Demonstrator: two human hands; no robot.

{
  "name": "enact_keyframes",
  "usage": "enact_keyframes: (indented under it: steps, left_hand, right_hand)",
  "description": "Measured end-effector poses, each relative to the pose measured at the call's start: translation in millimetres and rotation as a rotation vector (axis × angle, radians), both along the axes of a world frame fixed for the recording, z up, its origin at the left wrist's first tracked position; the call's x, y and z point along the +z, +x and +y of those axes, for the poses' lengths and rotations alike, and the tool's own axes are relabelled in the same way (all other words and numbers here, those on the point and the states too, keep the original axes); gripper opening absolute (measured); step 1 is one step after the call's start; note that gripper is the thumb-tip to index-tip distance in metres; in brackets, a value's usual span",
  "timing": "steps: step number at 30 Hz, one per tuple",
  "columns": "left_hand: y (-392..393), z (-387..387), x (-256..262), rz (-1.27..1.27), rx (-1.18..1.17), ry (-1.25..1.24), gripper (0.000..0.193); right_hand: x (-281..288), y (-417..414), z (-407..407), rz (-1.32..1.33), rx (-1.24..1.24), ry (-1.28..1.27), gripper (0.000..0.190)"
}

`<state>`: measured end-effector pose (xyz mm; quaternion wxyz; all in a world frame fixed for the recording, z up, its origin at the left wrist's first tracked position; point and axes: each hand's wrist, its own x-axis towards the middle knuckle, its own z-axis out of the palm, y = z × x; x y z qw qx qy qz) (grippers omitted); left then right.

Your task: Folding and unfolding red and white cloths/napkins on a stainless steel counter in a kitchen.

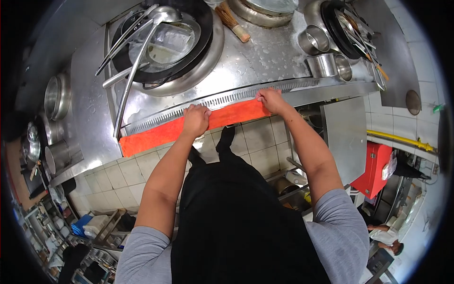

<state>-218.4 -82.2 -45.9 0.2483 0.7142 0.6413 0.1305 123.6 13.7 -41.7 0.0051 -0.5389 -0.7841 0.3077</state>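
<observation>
A long, folded orange-red cloth [156, 136] lies along the front edge of a stainless-steel cooking range [244, 67]. My left hand [196, 120] grips the cloth near its middle, fingers curled over its upper edge. At its right end, my right hand [272, 101] pinches the same cloth. Just beyond both hands runs a slotted drain grate [227, 101]. A metal ladle's long handle [136, 76] slants down to the range edge by the cloth's left end.
Beyond my left hand, a black wok [207, 28] holds a basin and ladles. A bamboo brush [232, 23] and steel pots [322, 65] stand farther back. A steel cabinet door [345, 131] and a red box [374, 167] are at right. Another person [386, 236] is at far right.
</observation>
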Motion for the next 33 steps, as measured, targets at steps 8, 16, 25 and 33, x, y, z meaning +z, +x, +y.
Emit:
enact_keyframes:
  steps: [8, 16, 25, 33]
  left_hand:
    - [21, 21, 13, -0.035, 0.043, 0.046, 0.025]
    - [84, 46, 7, -0.104, -0.131, 0.001, 0.025]
    - [100, 58, -2, -0.055, 0.009, -0.159, 0.016]
    - [146, 88, 21, -0.250, -0.201, -0.186, 0.037]
  right_hand:
    - [-7, -4, -5, 0.133, -0.267, 0.349, 0.023]
    - [5, 18, -30, 0.168, -0.156, 0.347, 0.031]
    - [-5, 24, 25, -0.085, -0.101, -0.017, 0.012]
    - [-59, -18, -81, 0.950, -1.714, 0.124, 0.029]
